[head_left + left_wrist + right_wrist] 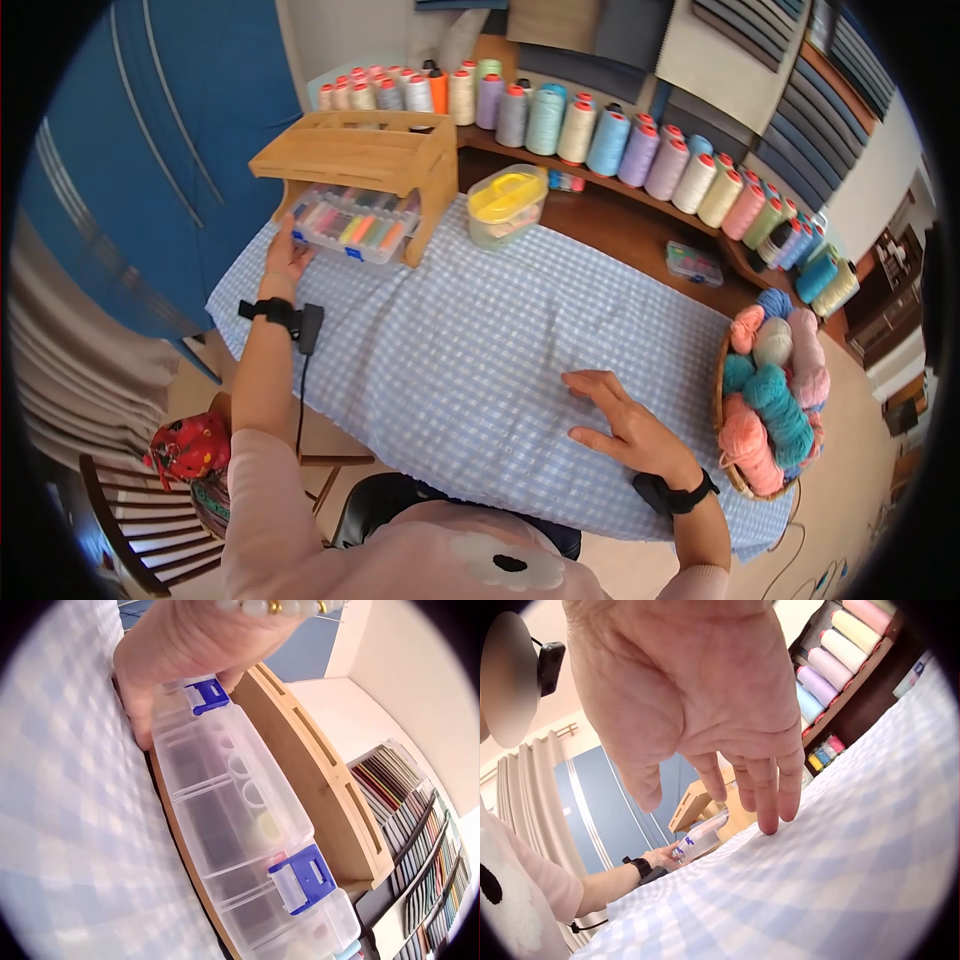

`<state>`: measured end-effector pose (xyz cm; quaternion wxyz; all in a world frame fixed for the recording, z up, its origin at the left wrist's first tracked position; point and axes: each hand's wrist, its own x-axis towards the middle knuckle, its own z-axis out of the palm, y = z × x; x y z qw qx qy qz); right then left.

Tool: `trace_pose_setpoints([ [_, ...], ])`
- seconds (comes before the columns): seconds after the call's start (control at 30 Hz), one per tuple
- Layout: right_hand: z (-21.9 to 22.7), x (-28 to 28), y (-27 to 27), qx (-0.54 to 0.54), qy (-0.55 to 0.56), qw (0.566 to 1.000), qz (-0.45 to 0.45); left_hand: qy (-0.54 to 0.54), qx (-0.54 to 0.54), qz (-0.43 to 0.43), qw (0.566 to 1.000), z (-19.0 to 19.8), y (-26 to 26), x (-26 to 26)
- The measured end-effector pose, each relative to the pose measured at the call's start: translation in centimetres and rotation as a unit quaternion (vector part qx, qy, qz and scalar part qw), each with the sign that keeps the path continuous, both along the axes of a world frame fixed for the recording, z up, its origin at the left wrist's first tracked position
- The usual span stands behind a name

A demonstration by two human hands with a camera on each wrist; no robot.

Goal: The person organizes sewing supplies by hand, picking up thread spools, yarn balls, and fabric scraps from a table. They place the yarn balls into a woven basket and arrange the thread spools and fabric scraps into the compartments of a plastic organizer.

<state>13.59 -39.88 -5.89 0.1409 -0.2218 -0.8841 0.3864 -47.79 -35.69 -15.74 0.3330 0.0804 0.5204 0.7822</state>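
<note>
A clear plastic case [350,222] with blue latches and coloured contents sits partly inside the wooden shelf unit [370,150], on the checkered cloth at the left. My left hand [285,258] grips the left end of the case; in the left wrist view the hand [195,645] bends round the end of the case [232,802], beside a blue latch. My right hand [630,425] holds nothing and is over the cloth, fingers spread; in the right wrist view the fingertips of the hand [697,697] point down at the cloth, and contact is hard to tell.
A lidded tub with a yellow top [507,200] stands right of the shelf unit. Thread cones [607,140] line a curved wooden shelf at the back. A small clear box [693,263] lies below them. A yarn basket [736,470] stands at the right edge.
</note>
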Motion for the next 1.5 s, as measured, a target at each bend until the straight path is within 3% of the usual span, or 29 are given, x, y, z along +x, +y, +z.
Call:
trace_pose_setpoints([
  [0.13,-0.3,-0.1,0.1,0.001,-0.003,1.000,-0.007,0.007,0.028,-0.025,0.999,0.6,-0.1,1.1],
  [0.47,-0.7,0.1,0.1,0.033,0.010,0.999,0.001,-0.030,0.047,0.079,0.995,1.8,0.7,4.3],
  [0.6,-1.1,0.3,0.1,0.048,0.002,0.999,-0.006,0.007,0.001,0.029,1.000,2.4,1.2,5.5],
  [0.77,-1.3,0.4,0.1,0.048,0.021,0.999,0.006,-0.010,0.036,0.040,0.998,1.0,2.1,3.6],
  [0.97,-1.1,1.2,-0.6,0.082,0.029,0.996,-0.009,0.056,0.063,-0.043,0.995,0.3,0.3,3.1],
  [1.03,-0.5,1.7,-1.0,0.092,0.022,0.995,-0.023,0.068,0.020,0.066,0.995,0.7,-0.4,3.3],
  [1.07,-0.1,1.8,-1.2,0.103,0.018,0.994,-0.024,0.068,0.020,0.064,0.995,1.7,-0.7,4.9],
  [1.13,1.4,2.4,-1.8,0.115,0.032,0.992,-0.035,0.171,0.035,0.182,0.968,4.2,-2.6,10.5],
  [1.2,3.5,2.7,-2.4,0.126,0.049,0.990,-0.032,0.214,0.113,0.097,0.965,6.1,-4.9,13.7],
  [1.27,5.7,3.3,-3.0,0.158,0.057,0.980,-0.109,0.244,0.128,0.076,0.958,8.9,-6.5,17.6],
  [1.3,6.7,3.8,-3.3,0.159,0.057,0.980,-0.102,0.283,0.146,0.005,0.948,11.1,-7.4,20.5],
  [1.33,7.6,4.5,-3.5,0.216,0.080,0.961,-0.151,0.320,0.164,-0.069,0.931,12.6,-7.8,22.8],
  [1.37,8.3,5.3,-3.8,0.272,0.101,0.936,-0.201,0.318,0.164,-0.069,0.931,13.4,-7.9,24.3],
  [1.43,9.5,7.0,-4.7,0.313,0.163,0.886,-0.300,0.440,0.152,-0.091,0.880,14.3,-7.6,26.9],
  [1.5,10.5,9.6,-5.6,0.347,0.177,0.840,-0.378,0.452,0.164,-0.138,0.866,14.7,-7.2,29.9],
])
